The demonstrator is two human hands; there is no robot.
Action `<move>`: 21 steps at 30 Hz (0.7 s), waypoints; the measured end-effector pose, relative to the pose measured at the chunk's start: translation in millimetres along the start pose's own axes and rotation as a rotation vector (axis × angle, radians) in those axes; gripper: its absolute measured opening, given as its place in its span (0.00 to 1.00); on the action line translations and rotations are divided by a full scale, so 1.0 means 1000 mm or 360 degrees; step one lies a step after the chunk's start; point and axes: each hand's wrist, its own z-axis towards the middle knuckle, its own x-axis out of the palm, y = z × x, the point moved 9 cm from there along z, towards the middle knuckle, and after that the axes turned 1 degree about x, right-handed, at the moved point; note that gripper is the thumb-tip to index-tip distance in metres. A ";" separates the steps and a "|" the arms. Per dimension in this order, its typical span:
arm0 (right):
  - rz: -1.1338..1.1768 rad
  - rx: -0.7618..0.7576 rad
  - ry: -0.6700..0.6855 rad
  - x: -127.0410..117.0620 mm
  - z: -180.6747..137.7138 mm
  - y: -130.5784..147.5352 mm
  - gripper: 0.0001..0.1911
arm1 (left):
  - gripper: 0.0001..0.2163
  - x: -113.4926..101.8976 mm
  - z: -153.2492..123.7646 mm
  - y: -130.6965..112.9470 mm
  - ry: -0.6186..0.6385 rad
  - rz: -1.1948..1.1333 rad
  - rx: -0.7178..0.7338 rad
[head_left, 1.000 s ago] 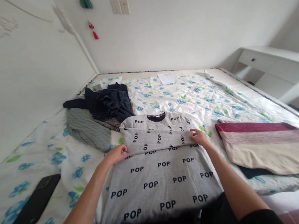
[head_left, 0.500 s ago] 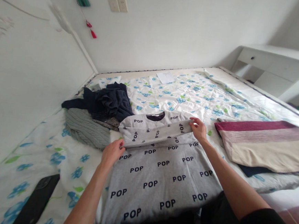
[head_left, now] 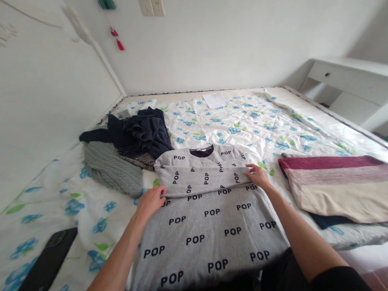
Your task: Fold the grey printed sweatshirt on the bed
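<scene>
- One grey shirt [head_left: 204,229] with POP lettering lies spread on the flowered sheet [head_left: 107,224], its collar [head_left: 202,152] away from the person.
- Its sleeve cloth [head_left: 196,179], bunched and raised toward the right end half a second ago, now lies lower, as a smoother, broader band across the upper shirt.
- That change suggests the folded-over part is close to lying flat.
- The left hand [head_left: 151,200] is at the band's left end, fingers curled; I can't tell whether they pinch cloth.
- The right hand [head_left: 258,176] is at the opposite end, fingers slightly spread; whether it holds cloth is unclear too.
- Dark clothes [head_left: 148,128] sit heaped on the left; a striped sweater [head_left: 342,184] lies well apart on the right.
</scene>
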 end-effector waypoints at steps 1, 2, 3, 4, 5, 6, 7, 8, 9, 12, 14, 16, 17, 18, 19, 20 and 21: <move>0.0104 -0.0043 -0.0044 -0.004 0.002 0.007 0.26 | 0.05 -0.005 0.000 0.002 -0.0056 0.0008 -0.0038; 0.0226 -0.0085 -0.0097 -0.008 0.004 0.013 0.26 | 0.05 -0.011 0.000 0.003 -0.0114 0.0011 -0.0077; 0.0354 -0.0128 -0.0153 -0.013 0.006 0.019 0.26 | 0.05 -0.017 0.000 0.005 -0.0166 0.0007 -0.0110; 0.0469 -0.0167 -0.0207 -0.018 0.008 0.024 0.27 | 0.05 -0.021 -0.001 0.006 -0.0209 -0.0002 -0.0137; 0.0556 -0.0198 -0.0256 -0.022 0.009 0.027 0.28 | 0.05 -0.024 -0.002 0.007 -0.0244 -0.0013 -0.0162; 0.0601 -0.0210 -0.0293 -0.026 0.010 0.028 0.29 | 0.04 -0.027 -0.002 0.007 -0.0272 -0.0026 -0.0186; 0.0596 -0.0197 -0.0312 -0.027 0.010 0.026 0.30 | 0.04 -0.027 -0.003 0.008 -0.0288 -0.0040 -0.0201; 0.0543 -0.0157 -0.0309 -0.027 0.010 0.022 0.29 | 0.04 -0.026 -0.004 0.008 -0.0285 -0.0052 -0.0201; 0.0450 -0.0096 -0.0276 -0.024 0.009 0.016 0.28 | 0.04 -0.022 -0.003 0.007 -0.0254 -0.0057 -0.0183; 0.0090 0.0112 -0.0038 -0.007 0.003 -0.007 0.23 | 0.05 0.001 0.000 0.004 -0.0027 -0.0083 -0.0077; -0.0072 0.0172 0.0081 0.002 -0.001 -0.016 0.22 | 0.05 0.015 0.002 0.008 0.0120 -0.0163 -0.0050; -0.0160 0.0156 0.0091 0.005 -0.003 -0.017 0.23 | 0.03 0.022 0.006 0.017 0.0209 -0.0310 -0.0063; -0.0192 0.0130 0.0075 0.005 -0.003 -0.015 0.23 | 0.03 0.025 0.009 0.021 0.0245 -0.0395 -0.0070; -0.0221 0.0104 0.0061 0.005 -0.003 -0.012 0.24 | 0.04 0.026 0.011 0.025 0.0278 -0.0479 -0.0072; -0.0244 0.0082 0.0051 0.005 -0.002 -0.010 0.24 | 0.06 0.027 0.013 0.028 0.0297 -0.0552 -0.0068; -0.0258 0.0067 0.0048 0.005 -0.002 -0.008 0.24 | 0.08 0.027 0.015 0.031 0.0305 -0.0604 -0.0063; -0.0262 0.0062 0.0052 0.005 -0.001 -0.007 0.25 | 0.10 0.028 0.017 0.034 0.0303 -0.0632 -0.0064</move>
